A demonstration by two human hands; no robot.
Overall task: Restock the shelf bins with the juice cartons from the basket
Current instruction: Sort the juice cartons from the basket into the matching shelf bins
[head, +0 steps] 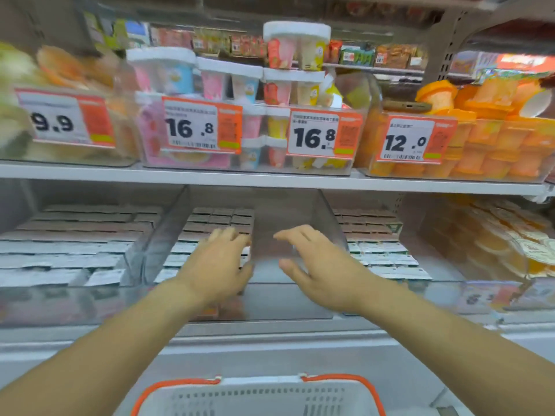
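Clear plastic forms the middle bin (pixel 327 223) on the lower shelf, and both hands reach into it. The left hand (pixel 220 259) lies on the juice cartons (pixel 207 232) filling the bin's left half, its fingers (pixel 231 235) gently curved over their tops — whether they hold a carton or only press, I cannot tell. The right hand (pixel 312 259) hovers over the bare right half, fingers loosely spread and holding nothing. More cartons fill the bins to either side, packed upright in tight rows. Such cartons are probably light and fairly stiff, with slick printed faces, yet their walls would dent under a hard squeeze; a hold across the two broad sides, near the top, looks safest, and several could be taken at once as a block. The basket (pixel 258 391) sits low and close to the person, white with orange handles; what is inside is out of sight. Overhead, the white shelf edge (pixel 270 178) carries bins of cups with price tags (pixel 324 135), leaving limited headroom above the cartons — anything going in likely has to slide in from the front. Motion blur softens much of the surroundings.
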